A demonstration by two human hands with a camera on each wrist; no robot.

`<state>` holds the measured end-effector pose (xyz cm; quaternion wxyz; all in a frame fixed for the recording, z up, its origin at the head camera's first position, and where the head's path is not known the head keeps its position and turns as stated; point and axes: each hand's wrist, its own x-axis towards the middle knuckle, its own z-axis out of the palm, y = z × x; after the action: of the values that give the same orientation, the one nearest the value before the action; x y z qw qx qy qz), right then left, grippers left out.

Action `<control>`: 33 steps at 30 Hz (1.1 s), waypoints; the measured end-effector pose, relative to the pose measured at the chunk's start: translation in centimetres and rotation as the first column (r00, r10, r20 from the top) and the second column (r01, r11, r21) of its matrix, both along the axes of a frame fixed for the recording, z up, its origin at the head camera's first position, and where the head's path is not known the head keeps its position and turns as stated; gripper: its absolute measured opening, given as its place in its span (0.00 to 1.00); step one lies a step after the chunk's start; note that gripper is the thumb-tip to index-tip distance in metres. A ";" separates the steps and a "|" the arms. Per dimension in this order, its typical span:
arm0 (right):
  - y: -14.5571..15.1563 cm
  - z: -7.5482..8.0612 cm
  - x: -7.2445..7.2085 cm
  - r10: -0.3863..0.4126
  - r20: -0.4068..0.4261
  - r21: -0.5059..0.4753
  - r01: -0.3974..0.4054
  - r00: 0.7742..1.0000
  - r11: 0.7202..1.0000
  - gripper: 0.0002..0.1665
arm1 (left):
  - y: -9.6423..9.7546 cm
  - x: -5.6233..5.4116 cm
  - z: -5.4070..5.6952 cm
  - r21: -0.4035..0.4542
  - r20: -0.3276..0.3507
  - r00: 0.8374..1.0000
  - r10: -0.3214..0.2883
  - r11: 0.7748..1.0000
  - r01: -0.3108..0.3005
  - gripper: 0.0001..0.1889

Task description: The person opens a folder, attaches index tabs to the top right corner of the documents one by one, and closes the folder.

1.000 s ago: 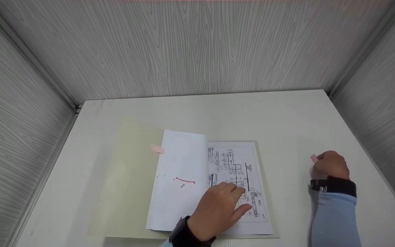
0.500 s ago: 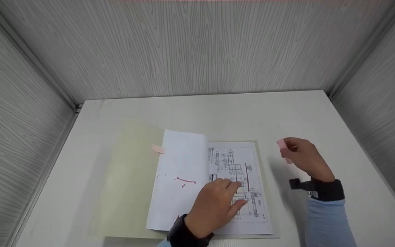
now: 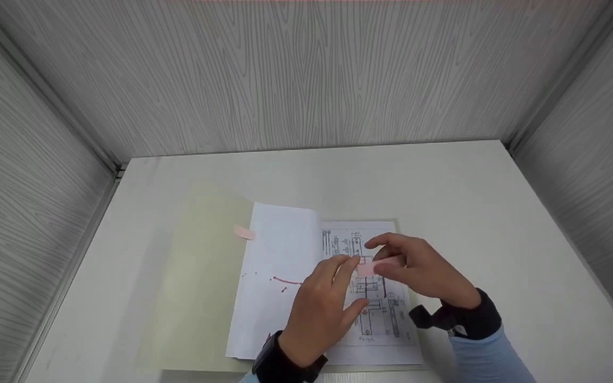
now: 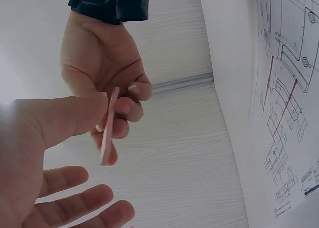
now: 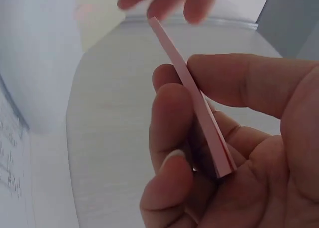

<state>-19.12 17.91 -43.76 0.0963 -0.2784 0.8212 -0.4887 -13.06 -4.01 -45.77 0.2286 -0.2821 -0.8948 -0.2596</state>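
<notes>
In my right hand (image 3: 426, 268) I pinch a thin pad of pink sticky notes (image 3: 365, 269) between thumb and fingers. Its narrow edge faces the camera in the right wrist view, where the pad (image 5: 209, 128) slants through the grip. My left hand (image 3: 320, 306) hovers with loosely spread fingers over the open booklet's right side, its fingertips close to the pad's free end. Whether they touch it I cannot tell. Beneath both hands lies a page with a technical drawing (image 3: 391, 319). A pink sticky tab (image 3: 243, 232) sticks out from the turned page (image 3: 285, 244).
The booklet's pale yellow cover (image 3: 195, 287) lies opened out to the left on the white table (image 3: 471, 186). Red pen marks (image 3: 288, 280) show on the blank turned page. Grey wood-grain panels (image 3: 306, 74) enclose the table at the back and both sides.
My right hand has come from the table's right side leftward over the drawing, carrying the pink pad. My left hand has shifted slightly up toward it.
</notes>
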 end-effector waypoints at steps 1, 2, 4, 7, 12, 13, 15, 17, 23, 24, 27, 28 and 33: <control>-0.4 0.1 0.3 0.035 0.007 -0.021 -0.035 0.999 0.999 0.20 | 0.0 0.0 0.0 0.007 -0.015 1.000 0.001 1.000 -0.001 0.34; -0.8 0.1 0.6 0.067 0.011 -0.040 -0.066 0.998 0.997 0.21 | -0.1 0.0 0.0 0.017 -0.031 1.000 0.000 1.000 0.000 0.31; -1.4 0.2 1.0 0.119 0.020 -0.074 -0.118 0.993 0.990 0.22 | -0.1 -0.1 0.1 0.041 -0.062 0.998 -0.004 0.999 0.007 0.25; -1.7 0.4 1.3 0.164 0.044 -0.114 -0.159 0.985 0.981 0.22 | -0.1 -0.1 0.3 0.073 -0.093 0.996 -0.011 0.997 0.018 0.14; -0.7 0.8 1.1 0.182 0.080 -0.198 -0.163 0.980 0.967 0.20 | -0.4 -0.2 0.3 0.089 -0.127 0.992 0.008 0.996 0.003 0.10; -0.4 0.8 1.0 0.182 0.089 -0.216 -0.160 0.979 0.963 0.20 | -0.4 -0.2 0.3 0.090 -0.129 0.991 0.015 0.996 -0.003 0.11; 0.0 0.9 0.8 0.184 0.097 -0.245 -0.156 0.978 0.957 0.19 | -0.5 -0.3 0.2 0.094 -0.132 0.991 0.025 0.996 -0.013 0.11; 0.2 1.0 0.8 0.184 0.099 -0.249 -0.155 0.978 0.956 0.18 | -0.5 -0.4 0.2 0.095 -0.128 0.991 0.028 0.995 -0.016 0.10; -0.3 1.0 0.9 0.144 0.086 -0.215 -0.123 0.986 0.969 0.16 | -0.4 -0.3 0.1 0.100 -0.126 0.992 0.025 0.995 -0.012 0.09; -0.4 1.0 0.9 0.134 0.081 -0.210 -0.115 0.988 0.971 0.16 | -0.4 -0.3 0.1 0.102 -0.123 0.992 0.022 0.995 -0.009 0.10; -0.6 0.9 1.0 0.113 0.066 -0.201 -0.098 0.991 0.975 0.16 | -0.4 -0.3 0.2 0.112 -0.116 0.993 0.007 0.994 0.006 0.11; -0.7 0.8 1.0 0.110 0.065 -0.201 -0.095 0.992 0.975 0.16 | -0.4 -0.3 0.2 0.115 -0.117 0.993 0.002 0.993 0.011 0.12; -0.6 0.8 1.0 0.097 0.079 -0.203 -0.080 0.992 0.976 0.15 | -0.4 -0.2 0.4 0.138 -0.125 0.992 -0.004 0.990 0.021 0.11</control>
<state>-18.09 17.35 -42.95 0.1260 -0.3010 0.7498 -0.5755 -13.28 -4.38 -45.42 0.3012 -0.2866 -0.8569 -0.3046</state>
